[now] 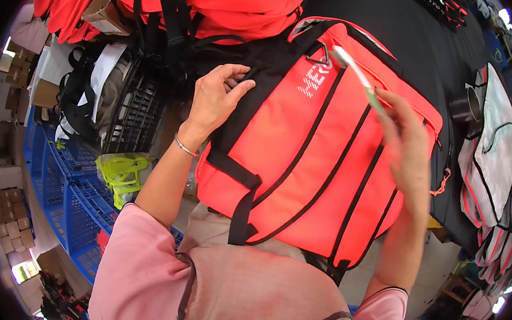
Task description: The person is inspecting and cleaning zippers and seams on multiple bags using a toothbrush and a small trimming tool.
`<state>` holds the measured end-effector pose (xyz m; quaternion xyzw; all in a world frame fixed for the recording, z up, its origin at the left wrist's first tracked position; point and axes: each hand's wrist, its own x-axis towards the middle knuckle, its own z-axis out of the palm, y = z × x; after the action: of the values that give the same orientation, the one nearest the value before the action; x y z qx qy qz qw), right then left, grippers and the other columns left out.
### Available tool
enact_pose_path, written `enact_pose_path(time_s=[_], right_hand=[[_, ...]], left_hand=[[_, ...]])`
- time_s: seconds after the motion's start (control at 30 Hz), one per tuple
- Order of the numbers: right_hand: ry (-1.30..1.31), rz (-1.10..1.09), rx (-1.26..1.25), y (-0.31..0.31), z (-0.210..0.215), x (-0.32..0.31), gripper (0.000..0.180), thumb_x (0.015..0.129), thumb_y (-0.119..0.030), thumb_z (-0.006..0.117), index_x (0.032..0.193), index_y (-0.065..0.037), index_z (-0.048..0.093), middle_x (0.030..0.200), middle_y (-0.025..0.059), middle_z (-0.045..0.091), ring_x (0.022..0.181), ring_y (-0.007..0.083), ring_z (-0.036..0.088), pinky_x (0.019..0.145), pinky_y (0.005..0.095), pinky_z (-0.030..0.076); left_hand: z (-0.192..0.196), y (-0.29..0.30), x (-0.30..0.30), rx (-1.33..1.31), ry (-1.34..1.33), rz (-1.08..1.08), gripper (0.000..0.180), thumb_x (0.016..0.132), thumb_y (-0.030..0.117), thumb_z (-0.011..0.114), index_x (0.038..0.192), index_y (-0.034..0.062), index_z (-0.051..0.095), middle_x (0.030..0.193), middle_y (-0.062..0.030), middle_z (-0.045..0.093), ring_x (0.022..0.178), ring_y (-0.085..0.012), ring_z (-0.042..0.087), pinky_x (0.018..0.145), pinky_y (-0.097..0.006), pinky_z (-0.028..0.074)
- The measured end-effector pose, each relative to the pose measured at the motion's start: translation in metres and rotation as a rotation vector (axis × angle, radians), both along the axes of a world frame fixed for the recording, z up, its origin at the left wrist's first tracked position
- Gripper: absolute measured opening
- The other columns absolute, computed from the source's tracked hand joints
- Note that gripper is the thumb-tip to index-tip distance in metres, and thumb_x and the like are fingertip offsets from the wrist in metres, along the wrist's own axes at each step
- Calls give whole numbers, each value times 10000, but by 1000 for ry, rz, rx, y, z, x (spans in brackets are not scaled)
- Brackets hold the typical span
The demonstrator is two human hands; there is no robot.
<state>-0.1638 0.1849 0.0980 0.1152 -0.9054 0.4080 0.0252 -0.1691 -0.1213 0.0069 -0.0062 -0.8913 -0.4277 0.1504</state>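
Note:
A bright red-orange backpack point(304, 158) with black piping, black straps and a pale printed mark lies in front of me, its lower end against my lap. My right hand point(405, 138), slightly blurred, is closed around a toothbrush point(359, 75) with a white neck and green handle. The brush head is over the bag's upper part, close to a black metal ring point(318, 53); contact cannot be made out. At the bag's left edge my left hand point(219, 94) is closed, thumb and forefinger pinching black fabric point(262, 79). Its other fingers curl inward.
More red bags point(220, 7) are piled at the far left. A black plastic crate point(134, 105) stands left of my arm, above a blue rack point(79, 188) with a yellow-green bundle point(124, 173). Grey bags point(491, 148) and a metal cup point(466, 105) are at the right.

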Motion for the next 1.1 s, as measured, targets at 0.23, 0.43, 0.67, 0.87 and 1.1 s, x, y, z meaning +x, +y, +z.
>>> enact_pose_path(time_s=[0.23,0.43,0.67,0.87,1.1], right_hand=[[176,-14,110,-90,-44,37,320,894,-21,540,1211,-58,569,854,165,562,724,342,613,622,429,507],[268,55,326,-117,-64,71,483,814,46,564,1275,-99,563,899,107,557,727,283,607,603,393,509],[318,53,547,-136,-75,42,539,783,33,539,1311,-75,508,864,95,519,739,271,617,570,400,520],[226,146,623,-138,-62,78,491,791,25,534,1279,-8,492,886,122,535,762,288,631,561,406,520],[260,92,586,-140,-64,61,472,789,26,541,1259,6,509,878,132,537,746,284,639,550,396,525]], left_hand=[[-16,-22,9,1021,-568,-88,194,916,205,636,974,24,677,821,-12,666,645,-57,591,599,-173,477],[-26,-23,20,1224,-549,-177,212,942,197,590,1044,17,640,857,-11,657,668,-42,584,629,-168,494],[-32,-15,22,1220,-516,-112,208,948,186,573,1032,7,640,863,-21,658,679,-49,583,652,-172,494],[-37,-20,26,1227,-561,-111,197,947,192,575,996,13,643,844,-20,653,675,-49,573,645,-178,492],[-38,-16,28,1224,-543,-92,208,945,206,584,981,10,646,831,-18,648,656,-52,563,637,-175,482]])
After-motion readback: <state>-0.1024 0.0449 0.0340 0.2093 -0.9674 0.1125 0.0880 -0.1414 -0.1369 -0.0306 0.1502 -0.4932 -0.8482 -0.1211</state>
